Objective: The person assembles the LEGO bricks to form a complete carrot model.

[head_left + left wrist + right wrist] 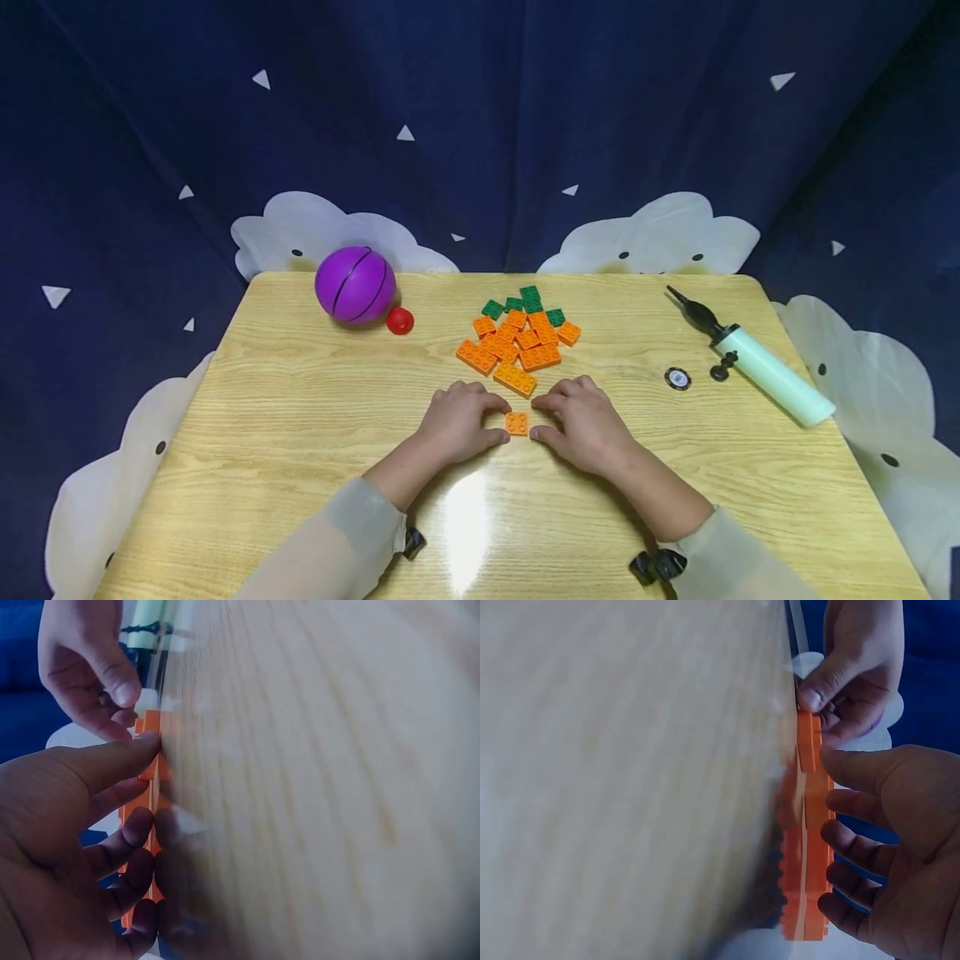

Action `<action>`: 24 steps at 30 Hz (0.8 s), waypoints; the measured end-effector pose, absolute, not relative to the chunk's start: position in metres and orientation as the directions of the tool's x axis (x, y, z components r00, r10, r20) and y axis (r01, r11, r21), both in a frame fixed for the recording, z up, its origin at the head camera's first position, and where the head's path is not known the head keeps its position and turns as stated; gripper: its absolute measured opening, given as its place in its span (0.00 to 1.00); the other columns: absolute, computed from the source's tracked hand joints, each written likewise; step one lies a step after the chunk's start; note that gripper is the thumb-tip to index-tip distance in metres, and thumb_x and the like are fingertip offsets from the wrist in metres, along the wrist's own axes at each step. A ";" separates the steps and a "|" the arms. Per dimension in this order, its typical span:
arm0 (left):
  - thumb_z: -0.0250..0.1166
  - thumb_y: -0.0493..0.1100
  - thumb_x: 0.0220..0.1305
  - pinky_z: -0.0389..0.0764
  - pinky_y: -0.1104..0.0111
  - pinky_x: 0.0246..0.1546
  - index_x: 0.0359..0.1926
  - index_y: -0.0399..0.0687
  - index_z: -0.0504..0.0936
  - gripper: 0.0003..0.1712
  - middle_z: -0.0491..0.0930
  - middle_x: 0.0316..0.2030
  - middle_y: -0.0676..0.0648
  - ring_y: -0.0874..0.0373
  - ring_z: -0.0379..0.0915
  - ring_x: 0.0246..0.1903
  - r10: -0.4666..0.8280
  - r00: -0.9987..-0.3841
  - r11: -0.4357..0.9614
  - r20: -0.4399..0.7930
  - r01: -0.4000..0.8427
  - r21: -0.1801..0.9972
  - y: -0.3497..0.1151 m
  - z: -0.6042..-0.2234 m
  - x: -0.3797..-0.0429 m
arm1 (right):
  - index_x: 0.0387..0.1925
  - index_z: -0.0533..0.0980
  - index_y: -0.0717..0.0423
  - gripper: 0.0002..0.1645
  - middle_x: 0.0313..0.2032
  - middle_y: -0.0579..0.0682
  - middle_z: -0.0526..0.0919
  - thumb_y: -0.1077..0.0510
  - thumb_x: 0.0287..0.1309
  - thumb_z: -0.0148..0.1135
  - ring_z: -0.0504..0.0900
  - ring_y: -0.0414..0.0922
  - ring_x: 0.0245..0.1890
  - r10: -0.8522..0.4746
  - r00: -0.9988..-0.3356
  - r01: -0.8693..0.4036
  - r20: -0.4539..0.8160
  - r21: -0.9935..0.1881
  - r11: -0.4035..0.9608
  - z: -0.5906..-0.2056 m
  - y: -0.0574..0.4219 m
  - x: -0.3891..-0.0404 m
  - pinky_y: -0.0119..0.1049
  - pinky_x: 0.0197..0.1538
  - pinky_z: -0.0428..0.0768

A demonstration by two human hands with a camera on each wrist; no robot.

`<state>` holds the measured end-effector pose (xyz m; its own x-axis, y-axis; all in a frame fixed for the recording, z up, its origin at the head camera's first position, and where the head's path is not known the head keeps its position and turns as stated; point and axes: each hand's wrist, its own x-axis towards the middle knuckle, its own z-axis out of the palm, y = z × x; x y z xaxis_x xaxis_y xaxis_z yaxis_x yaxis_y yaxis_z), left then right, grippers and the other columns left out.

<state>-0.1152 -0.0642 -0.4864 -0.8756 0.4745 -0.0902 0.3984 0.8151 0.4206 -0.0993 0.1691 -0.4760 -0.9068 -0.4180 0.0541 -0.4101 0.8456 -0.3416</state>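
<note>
A small square orange toy brick (517, 423) lies studs up on the table between the two hands. My left hand (463, 422) pinches its left end, thumb at the near side and index finger at the far side. In the left wrist view, the thumb of the left hand (56, 802) overlaps the brick. My right hand (583, 423) is just to the right of the brick, a small gap away, fingers loosely bent and holding nothing. Beyond both hands lies a longer orange brick (514, 380), before a group of loose orange bricks (540, 357).
Green bricks (530, 298) lie behind the orange ones. A purple ball (356, 285) and a small red object (400, 321) sit at the back left. To the right are a round chip (678, 378), a small black piece (720, 372) and a pale green hand pump (780, 375).
</note>
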 end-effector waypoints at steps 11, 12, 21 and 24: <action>0.76 0.62 0.59 0.73 0.52 0.45 0.54 0.67 0.88 0.22 0.82 0.49 0.54 0.52 0.73 0.48 0.458 -0.882 0.828 -0.114 0.376 0.415 -0.061 -0.485 -0.117 | 0.56 0.84 0.53 0.26 0.49 0.52 0.84 0.45 0.61 0.75 0.76 0.54 0.52 -0.350 -0.935 -0.347 0.063 -0.376 0.859 -0.473 0.185 -0.124 0.52 0.56 0.76; 0.76 0.62 0.59 0.73 0.52 0.44 0.54 0.67 0.88 0.22 0.82 0.49 0.54 0.52 0.73 0.47 0.457 -0.882 0.829 -0.115 0.375 0.414 -0.061 -0.485 -0.117 | 0.56 0.84 0.53 0.26 0.49 0.52 0.84 0.45 0.61 0.75 0.76 0.54 0.52 -0.345 -0.937 -0.342 0.064 -0.380 0.860 -0.473 0.186 -0.126 0.52 0.56 0.76; 0.76 0.63 0.58 0.73 0.53 0.42 0.54 0.68 0.89 0.23 0.83 0.49 0.54 0.51 0.74 0.48 0.452 -0.883 0.836 -0.125 0.371 0.404 -0.061 -0.484 -0.117 | 0.56 0.84 0.55 0.26 0.50 0.54 0.82 0.47 0.60 0.75 0.76 0.55 0.52 -0.302 -0.948 -0.317 0.102 -0.413 0.854 -0.473 0.189 -0.143 0.53 0.56 0.75; 0.76 0.63 0.58 0.73 0.53 0.41 0.54 0.67 0.89 0.23 0.83 0.48 0.54 0.51 0.74 0.47 0.453 -0.883 0.837 -0.124 0.373 0.401 -0.061 -0.484 -0.117 | 0.58 0.83 0.56 0.27 0.51 0.55 0.81 0.47 0.61 0.75 0.76 0.56 0.52 -0.303 -0.946 -0.322 0.111 -0.410 0.854 -0.473 0.189 -0.148 0.53 0.56 0.75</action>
